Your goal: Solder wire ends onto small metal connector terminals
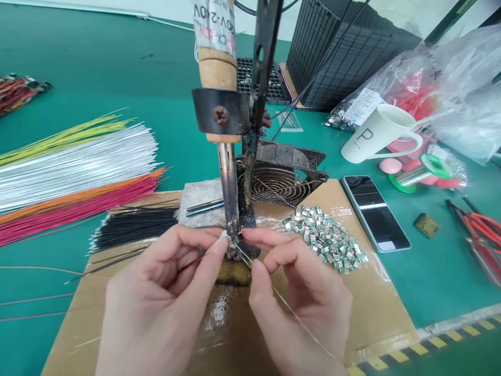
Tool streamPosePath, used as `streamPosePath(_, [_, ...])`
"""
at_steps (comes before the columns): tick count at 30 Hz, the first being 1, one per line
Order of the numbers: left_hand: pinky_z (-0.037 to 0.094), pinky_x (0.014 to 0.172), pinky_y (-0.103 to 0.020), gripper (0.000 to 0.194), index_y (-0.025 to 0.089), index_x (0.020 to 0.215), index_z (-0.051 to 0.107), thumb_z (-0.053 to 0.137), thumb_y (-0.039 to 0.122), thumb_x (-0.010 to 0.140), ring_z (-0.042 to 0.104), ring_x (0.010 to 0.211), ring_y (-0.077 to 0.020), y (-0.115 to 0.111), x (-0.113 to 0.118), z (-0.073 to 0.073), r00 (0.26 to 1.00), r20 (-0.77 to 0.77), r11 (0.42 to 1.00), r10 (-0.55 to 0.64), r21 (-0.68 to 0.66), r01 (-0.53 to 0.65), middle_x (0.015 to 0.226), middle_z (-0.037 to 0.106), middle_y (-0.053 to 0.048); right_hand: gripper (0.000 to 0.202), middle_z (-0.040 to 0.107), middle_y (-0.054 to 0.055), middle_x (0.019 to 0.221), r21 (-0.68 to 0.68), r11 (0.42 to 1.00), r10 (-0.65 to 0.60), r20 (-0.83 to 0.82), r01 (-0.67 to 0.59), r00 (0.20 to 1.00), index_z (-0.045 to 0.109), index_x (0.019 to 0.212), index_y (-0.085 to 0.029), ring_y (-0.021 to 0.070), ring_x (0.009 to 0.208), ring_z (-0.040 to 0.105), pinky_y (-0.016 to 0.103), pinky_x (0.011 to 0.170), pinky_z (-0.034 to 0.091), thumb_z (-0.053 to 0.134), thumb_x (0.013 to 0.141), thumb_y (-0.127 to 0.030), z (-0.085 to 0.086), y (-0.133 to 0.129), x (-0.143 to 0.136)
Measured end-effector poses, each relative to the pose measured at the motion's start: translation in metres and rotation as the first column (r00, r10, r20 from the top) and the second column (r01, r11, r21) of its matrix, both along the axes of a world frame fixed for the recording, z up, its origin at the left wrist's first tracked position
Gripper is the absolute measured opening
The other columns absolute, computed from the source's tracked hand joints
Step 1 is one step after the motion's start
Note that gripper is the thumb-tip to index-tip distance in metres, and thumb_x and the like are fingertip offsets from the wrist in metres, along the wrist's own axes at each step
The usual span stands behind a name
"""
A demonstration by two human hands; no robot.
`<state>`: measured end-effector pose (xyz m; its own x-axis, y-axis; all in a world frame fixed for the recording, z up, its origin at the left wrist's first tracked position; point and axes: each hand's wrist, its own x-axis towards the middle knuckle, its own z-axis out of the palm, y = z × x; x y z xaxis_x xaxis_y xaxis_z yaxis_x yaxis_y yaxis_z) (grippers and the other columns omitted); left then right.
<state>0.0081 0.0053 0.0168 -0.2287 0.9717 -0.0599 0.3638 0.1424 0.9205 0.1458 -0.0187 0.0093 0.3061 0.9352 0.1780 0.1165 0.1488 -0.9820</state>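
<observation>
A soldering iron [230,193] hangs tip down from a black bracket [223,111]. Just left of its tip, my left hand [164,292] pinches a small part, mostly hidden by the fingertips, with a dark red wire [191,265] running under the fingers. My right hand [297,292] is closed on thin wire at the right of the tip; a long silvery strand [301,324] trails from it toward the lower right. Below the tip lies a dark yellow sponge [234,273]. Small metal connectors [326,237] are heaped right of my right hand's fingers.
Bundles of white wires [82,164] and black wires [135,228] lie left. A fan [279,177] stands behind the iron. To the right are a phone [376,214], a tilted mug [378,130], a solder spool [420,172], and red-handled pliers [483,230].
</observation>
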Motion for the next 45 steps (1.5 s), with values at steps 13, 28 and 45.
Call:
streamPosePath(13, [0.051,0.052,-0.001,0.014,0.028,0.087,0.075,0.086,0.036,0.084,0.068,0.059,-0.0063,-0.002,-0.003,-0.01,0.997,0.076,0.995,-0.027,0.103,0.019,0.077,0.073,0.004,0.03,0.082,-0.006,0.116,0.029,1.0,0.008,-0.04,-0.006,0.999,0.066,0.08,-0.025,0.0125,0.108,0.079,0.018,0.095,0.06,0.068,0.08,0.005,0.001,0.0,0.0])
streamPosePath(28, [0.063,0.048,-0.023,0.031,0.023,0.079,0.072,0.086,0.051,0.076,0.075,0.062,-0.022,0.013,0.012,0.001,0.997,0.081,0.988,-0.006,0.155,-0.006,0.067,0.072,-0.002,0.029,0.081,-0.007,0.116,0.038,0.999,0.018,-0.044,-0.017,0.999,0.065,0.081,-0.025,0.0114,0.109,0.078,0.017,0.096,0.061,0.067,0.081,0.004,-0.001,0.0,0.0])
streamPosePath(45, [0.054,0.059,-0.002,0.008,0.029,0.083,0.074,0.08,0.033,0.087,0.062,0.05,-0.0043,0.004,0.0,-0.002,0.994,0.064,0.988,-0.084,0.135,0.075,0.07,0.072,0.005,0.03,0.081,-0.008,0.116,0.032,0.999,0.036,-0.032,-0.035,0.999,0.064,0.081,-0.025,0.0113,0.109,0.077,0.021,0.1,0.058,0.068,0.081,0.005,-0.003,0.0,0.002])
